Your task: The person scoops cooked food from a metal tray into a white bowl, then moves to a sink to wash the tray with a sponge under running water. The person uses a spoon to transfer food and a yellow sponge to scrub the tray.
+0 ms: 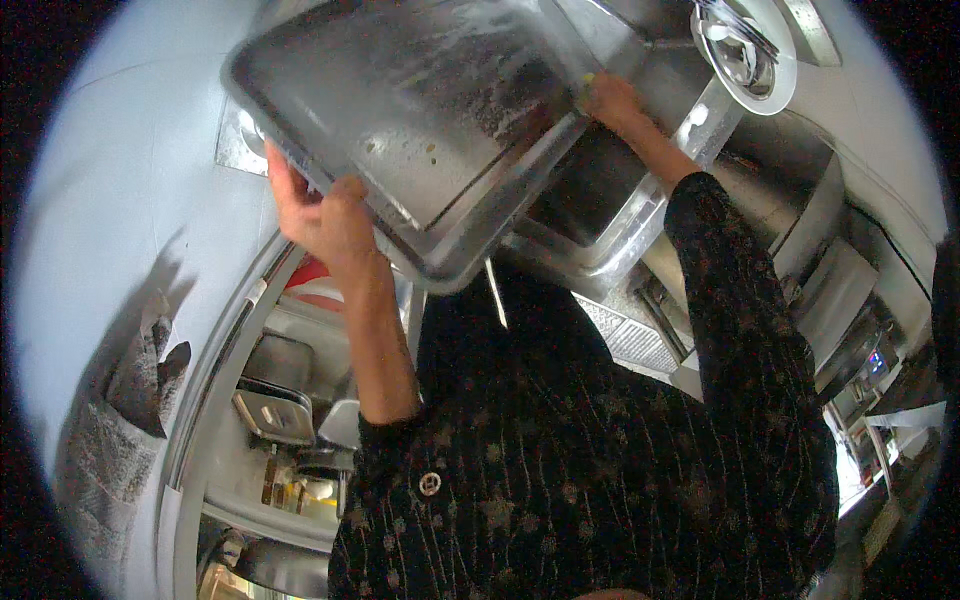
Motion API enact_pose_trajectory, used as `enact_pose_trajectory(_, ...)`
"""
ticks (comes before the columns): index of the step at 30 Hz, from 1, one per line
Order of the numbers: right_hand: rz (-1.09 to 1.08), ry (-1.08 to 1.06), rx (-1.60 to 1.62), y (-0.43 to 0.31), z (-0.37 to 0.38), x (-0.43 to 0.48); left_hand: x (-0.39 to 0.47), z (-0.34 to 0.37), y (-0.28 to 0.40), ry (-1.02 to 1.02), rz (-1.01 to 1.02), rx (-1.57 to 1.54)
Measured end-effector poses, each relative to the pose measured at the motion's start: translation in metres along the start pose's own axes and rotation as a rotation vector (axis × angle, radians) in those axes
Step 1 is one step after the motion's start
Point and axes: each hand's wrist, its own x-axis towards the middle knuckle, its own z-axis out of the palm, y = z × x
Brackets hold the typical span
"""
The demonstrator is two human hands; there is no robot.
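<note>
A large rectangular metal pan point(420, 112), wet and with a few small specks on its surface, is held tilted over a metal sink point(592, 187). My left hand point(322, 210) grips its rim at the lower left, the thumb on the edge. My right hand point(615, 101) is closed at the pan's right edge; a small yellow-green bit of something shows by its fingers. What lies behind the pan is hidden.
A white plate point(784, 82) with a metal bowl and cutlery rests at the upper right, beyond the sink's rim. Lower left, shelves hold metal pans with lids point(274, 416). A pale wall point(112, 187) stands on the left.
</note>
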Motion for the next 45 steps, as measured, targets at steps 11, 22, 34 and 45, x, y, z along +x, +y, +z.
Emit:
enact_pose_trajectory(11,-0.034,0.246,-0.121,-0.010,-0.025,-0.004,0.032,0.005,-0.006,-0.076,0.117,0.104)
enact_pose_trajectory(22,-0.152,0.119,0.201,-0.032,0.013,-0.005,0.047,-0.002,-0.017,-0.080,0.120,0.117)
enact_pose_trajectory(34,-0.559,0.314,1.083,-0.231,-0.107,-0.179,0.043,0.003,-0.011,-0.082,0.028,-0.017)
enact_pose_trajectory(45,-0.878,0.627,1.086,-0.284,-0.142,-0.152,0.041,-0.007,-0.006,-0.233,-0.345,-0.830)
